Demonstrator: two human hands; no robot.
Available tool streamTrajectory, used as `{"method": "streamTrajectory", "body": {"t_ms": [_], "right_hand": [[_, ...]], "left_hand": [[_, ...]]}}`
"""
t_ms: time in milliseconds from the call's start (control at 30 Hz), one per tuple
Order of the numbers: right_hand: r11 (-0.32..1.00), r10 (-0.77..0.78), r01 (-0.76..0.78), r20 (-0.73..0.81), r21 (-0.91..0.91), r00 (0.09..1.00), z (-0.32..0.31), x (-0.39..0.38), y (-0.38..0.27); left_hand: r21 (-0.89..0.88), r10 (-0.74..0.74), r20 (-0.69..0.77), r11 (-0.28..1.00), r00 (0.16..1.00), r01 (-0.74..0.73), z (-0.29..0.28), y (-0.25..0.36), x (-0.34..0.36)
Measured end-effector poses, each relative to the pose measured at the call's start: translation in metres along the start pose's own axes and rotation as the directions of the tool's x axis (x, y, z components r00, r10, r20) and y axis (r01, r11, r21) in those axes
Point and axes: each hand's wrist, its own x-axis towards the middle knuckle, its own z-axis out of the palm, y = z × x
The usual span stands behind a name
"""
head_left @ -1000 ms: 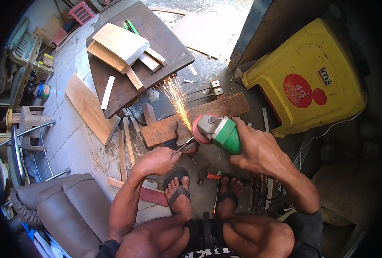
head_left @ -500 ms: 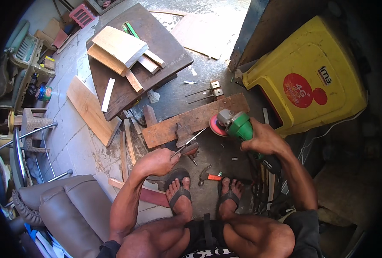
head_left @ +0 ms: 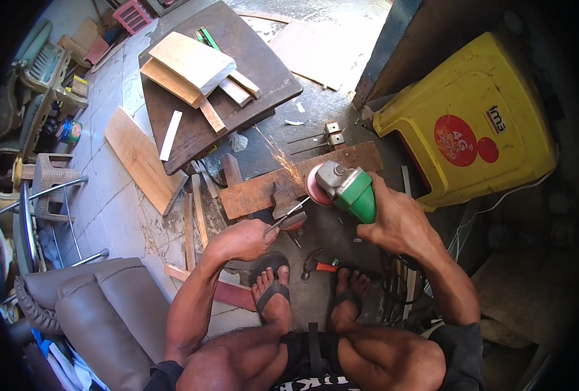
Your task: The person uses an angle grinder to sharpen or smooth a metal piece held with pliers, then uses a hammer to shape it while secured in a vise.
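Note:
My right hand (head_left: 399, 218) is wrapped round the body of a green angle grinder (head_left: 356, 197). The grinder's pinkish disc (head_left: 317, 184) meets the far end of a thin metal rod (head_left: 294, 209), and orange sparks (head_left: 283, 158) fly up and to the left from there. Closed round the near end of that rod is my left hand (head_left: 244, 240); its fingertips are partly hidden. Just under the rod sits a small metal vise (head_left: 285, 201) by a worn wooden plank (head_left: 250, 195).
A dark low table (head_left: 257, 62) with stacked boards (head_left: 188, 62) stands ahead. At right lies a yellow plastic stool (head_left: 465, 124). A hammer (head_left: 322, 266) rests on the floor between my sandalled feet. A brown cushioned seat (head_left: 110, 313) is at lower left.
The grinder has moved slightly left and its disc now touches the rod's tip. Sparks have appeared. My left hand has shifted slightly right, still gripping the rod.

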Motion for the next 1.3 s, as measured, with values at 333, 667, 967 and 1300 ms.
{"method": "streamTrajectory", "body": {"t_ms": [333,667,967,1300], "right_hand": [[0.986,-0.130,0.131,0.008,-0.100,0.991,0.013,-0.015,-0.034],[0.977,-0.150,0.144,-0.027,-0.155,0.988,0.009,-0.016,-0.038],[0.976,-0.157,0.154,-0.011,-0.152,0.988,0.012,-0.016,-0.042],[0.988,-0.107,0.103,-0.031,-0.116,0.994,0.008,-0.020,-0.040]], "left_hand": [[0.027,0.101,-0.041,0.995,0.994,-0.100,0.004,-0.005,0.001],[0.007,0.046,-0.058,0.999,0.997,-0.046,0.005,-0.004,0.000],[0.010,0.069,-0.093,0.998,0.993,-0.068,0.008,-0.005,0.002],[0.060,0.024,-0.097,0.998,0.995,-0.018,0.006,-0.004,0.000]]}}
